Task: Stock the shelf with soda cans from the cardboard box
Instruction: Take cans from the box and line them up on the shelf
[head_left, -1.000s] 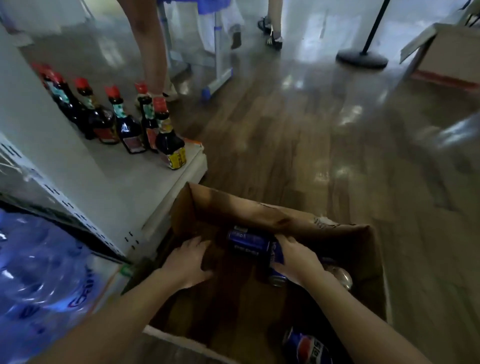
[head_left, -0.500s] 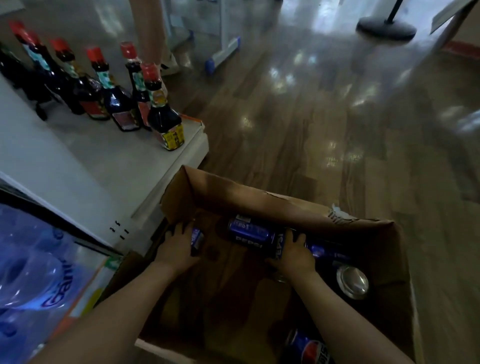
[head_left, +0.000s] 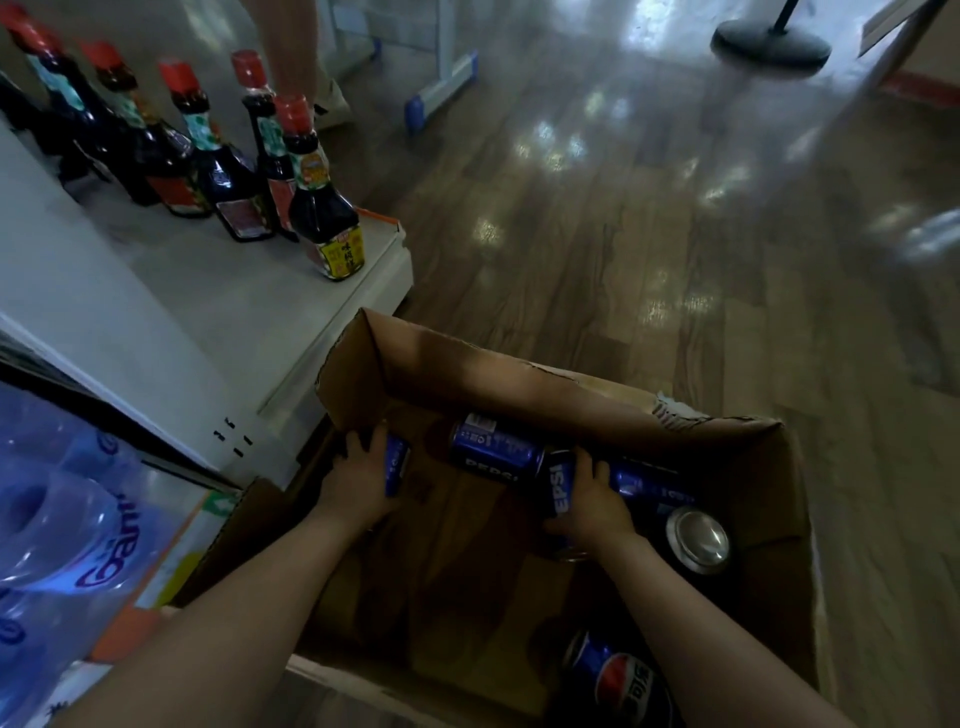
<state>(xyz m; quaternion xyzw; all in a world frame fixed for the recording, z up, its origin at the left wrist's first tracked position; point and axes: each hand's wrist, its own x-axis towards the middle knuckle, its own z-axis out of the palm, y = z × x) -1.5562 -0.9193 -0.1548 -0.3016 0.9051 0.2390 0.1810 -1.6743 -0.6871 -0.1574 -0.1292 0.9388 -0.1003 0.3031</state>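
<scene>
Nearest, one shiny blue can (head_left: 621, 680) lies at the near edge of the cardboard box (head_left: 571, 387), partly cut off. Further in, the left hand (head_left: 363, 475) is wrapped around a small blue can (head_left: 397, 462), mostly hidden. The right hand (head_left: 589, 506) grips another blue can (head_left: 560, 488). Three more round cans lie at the far wall; one (head_left: 698, 535) shows its silver end. Left, the smooth white shelf (head_left: 218, 306) holds dark glass bottles (head_left: 324, 213) with red caps; I cannot count them all.
</scene>
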